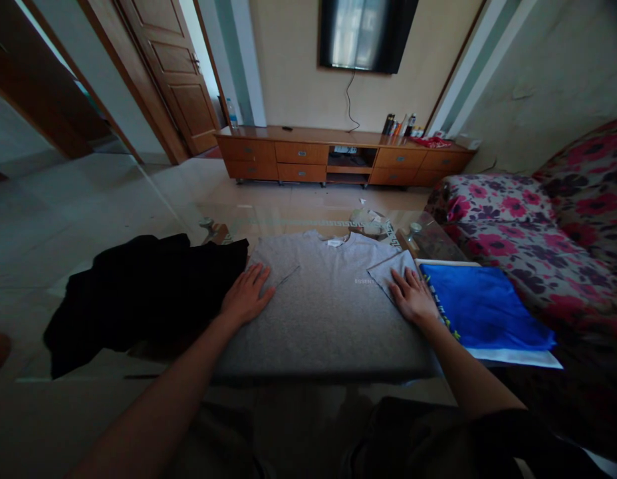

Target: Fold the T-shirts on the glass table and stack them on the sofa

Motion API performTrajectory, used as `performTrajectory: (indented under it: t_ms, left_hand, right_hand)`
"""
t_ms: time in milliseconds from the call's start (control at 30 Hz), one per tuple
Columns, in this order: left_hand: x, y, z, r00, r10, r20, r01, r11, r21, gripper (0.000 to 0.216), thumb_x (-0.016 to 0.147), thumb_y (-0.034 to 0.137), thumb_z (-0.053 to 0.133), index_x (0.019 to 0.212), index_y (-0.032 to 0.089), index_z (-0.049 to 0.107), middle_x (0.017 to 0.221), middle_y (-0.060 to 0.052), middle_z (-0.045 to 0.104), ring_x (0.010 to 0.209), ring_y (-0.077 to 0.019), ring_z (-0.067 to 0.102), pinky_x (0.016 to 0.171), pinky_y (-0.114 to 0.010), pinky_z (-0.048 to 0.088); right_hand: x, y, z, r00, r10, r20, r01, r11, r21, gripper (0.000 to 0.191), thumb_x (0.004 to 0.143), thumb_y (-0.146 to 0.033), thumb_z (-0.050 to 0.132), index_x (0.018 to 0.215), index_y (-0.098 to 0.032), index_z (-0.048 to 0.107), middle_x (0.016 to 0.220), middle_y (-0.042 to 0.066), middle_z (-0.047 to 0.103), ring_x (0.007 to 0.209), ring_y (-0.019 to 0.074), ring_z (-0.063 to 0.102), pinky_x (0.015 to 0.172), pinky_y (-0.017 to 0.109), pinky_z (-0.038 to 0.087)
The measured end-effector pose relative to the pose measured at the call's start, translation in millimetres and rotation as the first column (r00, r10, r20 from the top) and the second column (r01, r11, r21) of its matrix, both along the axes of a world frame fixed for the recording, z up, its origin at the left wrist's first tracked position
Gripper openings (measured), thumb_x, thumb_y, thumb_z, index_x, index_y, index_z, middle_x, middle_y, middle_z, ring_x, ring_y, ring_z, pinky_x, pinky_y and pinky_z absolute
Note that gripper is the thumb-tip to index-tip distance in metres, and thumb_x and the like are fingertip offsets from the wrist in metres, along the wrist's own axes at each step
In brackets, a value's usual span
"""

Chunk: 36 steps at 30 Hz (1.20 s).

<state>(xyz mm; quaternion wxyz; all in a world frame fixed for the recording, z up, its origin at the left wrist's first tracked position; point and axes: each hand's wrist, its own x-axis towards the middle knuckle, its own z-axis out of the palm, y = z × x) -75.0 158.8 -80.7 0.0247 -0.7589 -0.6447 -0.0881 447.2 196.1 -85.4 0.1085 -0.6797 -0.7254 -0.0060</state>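
Note:
A grey T-shirt (323, 306) lies flat on a glass table (209, 229), collar away from me, with both sleeves folded inward. My left hand (246, 293) rests flat on the shirt's left edge, fingers spread and open. On the right edge, my right hand (412, 296) lies flat with fingers stretched out, pressing the folded sleeve (391, 269).
A crumpled black garment (139, 293) lies left of the shirt. A folded blue and white garment (483, 309) lies on the right, beside a floral sofa (538, 226). A wooden TV cabinet (338, 156) stands against the far wall beyond open tiled floor.

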Motion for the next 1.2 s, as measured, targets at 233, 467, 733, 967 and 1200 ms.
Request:
performTrajectory:
  t_ms: [233, 467, 733, 967, 1200]
  left_hand:
    - [3.6, -29.9, 0.8, 0.999, 0.046, 0.0, -0.045, 0.997, 0.062, 0.072, 0.105, 0.055, 0.026, 0.157, 0.008, 0.04, 0.167, -0.016, 0.033, 0.157, -0.0287, 0.024, 0.128, -0.046, 0.019]
    - [-4.9, -37.9, -20.0, 0.998, 0.002, 0.067, -0.003, 1.0, 0.007, 0.076, 0.103, 0.059, 0.032, 0.16, 0.01, 0.034, 0.17, -0.016, 0.026, 0.158, -0.0301, 0.022, 0.129, -0.048, 0.016]
    - [-5.2, -40.5, 4.9, 0.881, 0.056, 0.47, -0.07, 0.998, 0.011, 0.063, 0.103, 0.051, 0.034, 0.151, 0.014, 0.048, 0.162, -0.016, 0.042, 0.154, -0.0279, 0.033, 0.127, -0.049, 0.023]
    - [-20.1, -108.7, 62.9, 0.797, -0.011, 0.604, 0.028, 0.999, -0.019, 0.043, 0.094, 0.053, 0.053, 0.111, 0.018, 0.07, 0.104, -0.008, 0.071, 0.09, -0.0206, 0.067, 0.085, -0.034, 0.054]
    - [-50.3, -175.4, 68.8, 0.656, 0.406, 0.636, 0.352, 0.581, -0.734, 0.049, 0.081, 0.064, 0.057, 0.07, 0.018, 0.07, 0.064, -0.006, 0.066, 0.06, -0.0198, 0.061, 0.063, -0.032, 0.05]
  right_hand:
    - [4.8, -27.2, 3.6, 0.999, 0.044, -0.013, -0.044, 0.998, 0.036, 0.062, 0.105, -0.057, 0.029, 0.149, -0.025, 0.057, 0.168, 0.008, 0.032, 0.155, 0.0322, 0.029, 0.125, 0.051, 0.026]
    - [1.0, -28.1, -7.1, 0.996, 0.087, 0.012, -0.085, 0.994, -0.075, 0.072, 0.101, -0.069, 0.03, 0.165, -0.036, 0.025, 0.173, 0.004, 0.015, 0.159, 0.0323, 0.012, 0.126, 0.057, 0.019]
    - [4.3, -36.2, 9.8, 0.921, 0.093, -0.378, 0.007, 0.966, 0.257, 0.061, 0.103, -0.057, 0.033, 0.135, -0.018, 0.066, 0.155, 0.015, 0.051, 0.147, 0.0302, 0.042, 0.123, 0.05, 0.031]
    - [38.2, -75.3, 62.5, 0.682, 0.029, -0.73, 0.095, 0.987, 0.129, 0.056, 0.096, -0.064, 0.047, 0.114, -0.017, 0.07, 0.079, 0.008, 0.074, 0.072, 0.0232, 0.069, 0.074, 0.035, 0.055]
    - [52.7, -179.2, 62.0, 0.627, -0.177, -0.758, -0.496, 0.66, -0.564, 0.061, 0.09, -0.068, 0.053, 0.085, -0.012, 0.077, 0.058, 0.005, 0.064, 0.054, 0.0169, 0.061, 0.061, 0.027, 0.048]
